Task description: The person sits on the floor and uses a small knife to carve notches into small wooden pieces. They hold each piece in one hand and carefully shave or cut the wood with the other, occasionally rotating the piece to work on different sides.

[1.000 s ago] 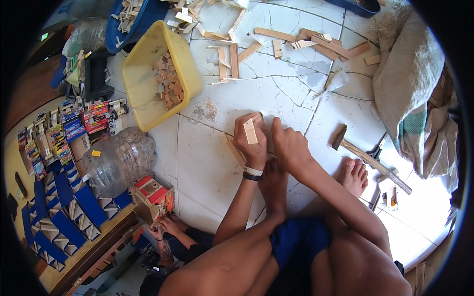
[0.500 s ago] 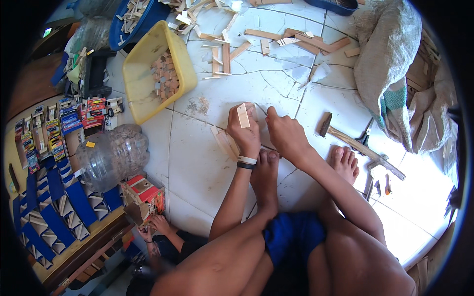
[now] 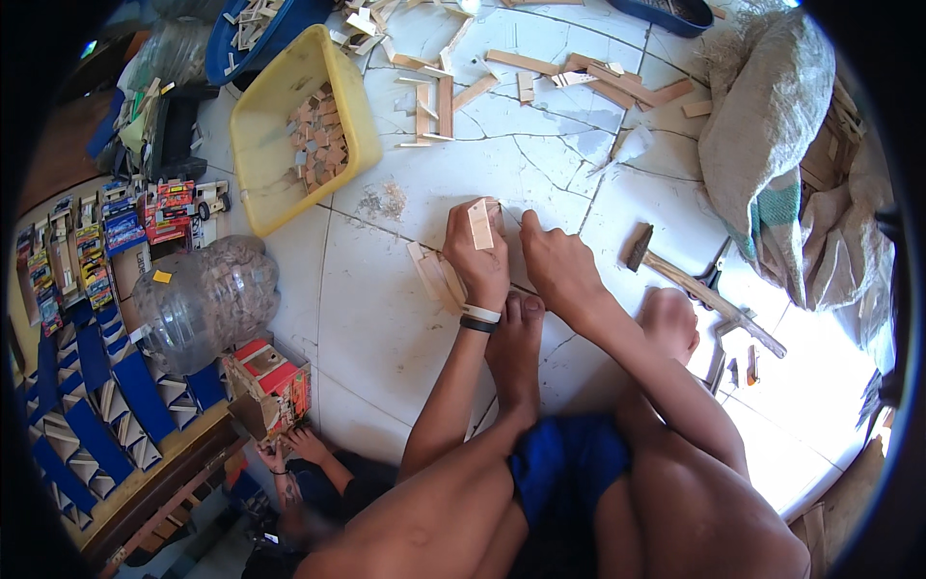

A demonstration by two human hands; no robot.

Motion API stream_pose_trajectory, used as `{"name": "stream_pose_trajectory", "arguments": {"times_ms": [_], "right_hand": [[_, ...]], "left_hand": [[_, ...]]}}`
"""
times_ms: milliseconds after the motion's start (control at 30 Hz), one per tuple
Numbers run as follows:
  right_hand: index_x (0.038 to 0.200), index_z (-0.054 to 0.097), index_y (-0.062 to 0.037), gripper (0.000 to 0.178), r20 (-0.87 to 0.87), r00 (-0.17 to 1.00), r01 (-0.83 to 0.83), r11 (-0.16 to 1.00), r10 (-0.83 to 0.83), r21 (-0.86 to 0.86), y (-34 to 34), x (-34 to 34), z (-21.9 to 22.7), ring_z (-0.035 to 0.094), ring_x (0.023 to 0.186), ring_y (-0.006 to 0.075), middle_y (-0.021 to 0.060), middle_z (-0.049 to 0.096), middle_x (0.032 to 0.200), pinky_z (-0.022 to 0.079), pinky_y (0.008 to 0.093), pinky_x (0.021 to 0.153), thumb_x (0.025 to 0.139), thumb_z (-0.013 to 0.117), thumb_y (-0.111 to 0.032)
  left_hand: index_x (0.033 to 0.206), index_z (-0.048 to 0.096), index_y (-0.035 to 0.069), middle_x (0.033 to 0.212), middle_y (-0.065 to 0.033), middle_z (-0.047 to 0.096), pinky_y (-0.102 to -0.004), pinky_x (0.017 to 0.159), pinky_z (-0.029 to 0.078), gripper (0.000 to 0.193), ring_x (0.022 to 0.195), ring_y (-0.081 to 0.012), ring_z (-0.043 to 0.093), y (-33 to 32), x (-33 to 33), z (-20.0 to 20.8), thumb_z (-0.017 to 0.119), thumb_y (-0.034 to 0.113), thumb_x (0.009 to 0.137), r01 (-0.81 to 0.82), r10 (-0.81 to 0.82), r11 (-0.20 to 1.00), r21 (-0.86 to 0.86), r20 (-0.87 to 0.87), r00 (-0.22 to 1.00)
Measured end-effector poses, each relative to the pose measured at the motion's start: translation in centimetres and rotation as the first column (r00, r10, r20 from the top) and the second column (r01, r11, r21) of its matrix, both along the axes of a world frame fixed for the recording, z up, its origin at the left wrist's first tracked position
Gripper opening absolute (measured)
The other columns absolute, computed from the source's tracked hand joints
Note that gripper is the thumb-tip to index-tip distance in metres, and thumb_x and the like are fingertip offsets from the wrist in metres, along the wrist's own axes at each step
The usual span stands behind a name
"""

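Note:
A small pale wooden piece (image 3: pixel 480 225) with a dark dot near its top is gripped in my left hand (image 3: pixel 473 265), whose fingers are closed round it. Close beside it on the right, my right hand (image 3: pixel 561 268) is curled with the fingers folded in; whatever it may hold is hidden. The two hands are slightly apart above the tiled floor. Pale wooden strips (image 3: pixel 439 275) lie on the tiles just left of my left wrist. To the right of my right hand lies a hammer (image 3: pixel 699 289) with a wooden handle, over a dark-handled tool (image 3: pixel 714 275).
A yellow basin (image 3: pixel 249 159) holds small wooden blocks. Wood offcuts (image 3: pixel 444 106) are scattered ahead, near a blue tub (image 3: pixel 224 58). A woven sack (image 3: pixel 762 125) stands at right. At left are a clear plastic jar (image 3: pixel 193 314), toy trucks (image 3: pixel 121 227) and another person's hands (image 3: pixel 307 444) at a red box (image 3: pixel 275 381).
The wooden piece in my left hand has turned a little, showing more of its broad face. My right foot has shifted and looks blurred. The whole view has moved slightly.

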State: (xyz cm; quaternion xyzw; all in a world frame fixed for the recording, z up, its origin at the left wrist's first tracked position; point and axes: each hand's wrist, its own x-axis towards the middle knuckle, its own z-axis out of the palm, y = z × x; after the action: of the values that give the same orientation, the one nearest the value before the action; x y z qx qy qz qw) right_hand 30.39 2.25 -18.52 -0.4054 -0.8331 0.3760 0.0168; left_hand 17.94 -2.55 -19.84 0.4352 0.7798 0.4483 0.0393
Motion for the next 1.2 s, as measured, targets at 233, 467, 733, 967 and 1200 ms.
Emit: {"name": "stream_pose_trajectory", "arguments": {"times_ms": [233,467,733,967,1200], "right_hand": [[0.109,0.043,-0.0014,0.015,-0.007,1.000,0.017,0.999,-0.017,-0.041,-0.2,-0.1,-0.4,0.068,0.064,0.0475,0.0262,0.066,0.067,0.055,0.0557,0.054,0.103,0.051,-0.013],[0.106,0.044,-0.0007,0.016,0.002,1.000,0.008,1.000,-0.008,0.004,0.1,-0.5,1.2,0.070,0.063,0.0460,0.0248,0.066,0.066,0.057,0.0520,0.054,0.097,0.056,-0.007],[0.106,0.045,0.0021,0.026,0.033,0.999,-0.013,0.997,0.010,0.081,-0.5,-0.9,0.9,0.073,0.068,0.0424,0.0271,0.068,0.072,0.060,0.0476,0.057,0.087,0.063,-0.001],[0.097,0.054,0.0020,0.021,-0.196,0.969,0.074,0.931,-0.152,-0.358,3.4,-0.8,0.6,0.071,0.070,0.0468,0.0288,0.070,0.078,0.057,0.0535,0.062,0.105,0.052,-0.017],[0.106,0.050,0.0002,0.022,-0.193,0.950,0.186,0.939,-0.247,-0.289,0.2,0.3,-0.2,0.071,0.073,0.0499,0.0298,0.070,0.078,0.056,0.0562,0.062,0.108,0.052,-0.022]], "left_hand": [[0.098,0.072,-0.003,0.095,-0.0135,0.073,-0.0388,0.076,0.056,0.007,0.084,-0.0306,0.072,0.0,-0.2,0.1,0.067,0.000,0.094,0.019,-0.019,1.000,-0.015,-0.003,1.000],[0.111,0.068,-0.001,0.099,-0.0160,0.070,-0.0431,0.081,0.058,0.033,0.091,-0.0350,0.070,-0.4,-0.4,0.3,0.060,-0.013,0.081,0.095,-0.095,0.995,-0.042,0.007,0.995],[0.111,0.069,0.000,0.101,-0.0164,0.069,-0.0435,0.081,0.057,0.032,0.092,-0.0362,0.069,-0.5,-0.6,-0.4,0.061,-0.011,0.082,0.075,-0.075,0.995,-0.072,0.001,0.997],[0.111,0.068,-0.001,0.101,-0.0168,0.068,-0.0435,0.082,0.058,0.032,0.092,-0.0375,0.069,-0.1,-0.7,0.0,0.059,-0.010,0.081,0.083,-0.086,0.994,-0.076,-0.034,0.996],[0.108,0.070,-0.001,0.099,-0.0168,0.069,-0.0426,0.082,0.058,0.021,0.092,-0.0364,0.070,0.5,0.2,-0.5,0.062,-0.006,0.088,0.048,-0.048,0.998,-0.027,-0.012,0.999]]}}
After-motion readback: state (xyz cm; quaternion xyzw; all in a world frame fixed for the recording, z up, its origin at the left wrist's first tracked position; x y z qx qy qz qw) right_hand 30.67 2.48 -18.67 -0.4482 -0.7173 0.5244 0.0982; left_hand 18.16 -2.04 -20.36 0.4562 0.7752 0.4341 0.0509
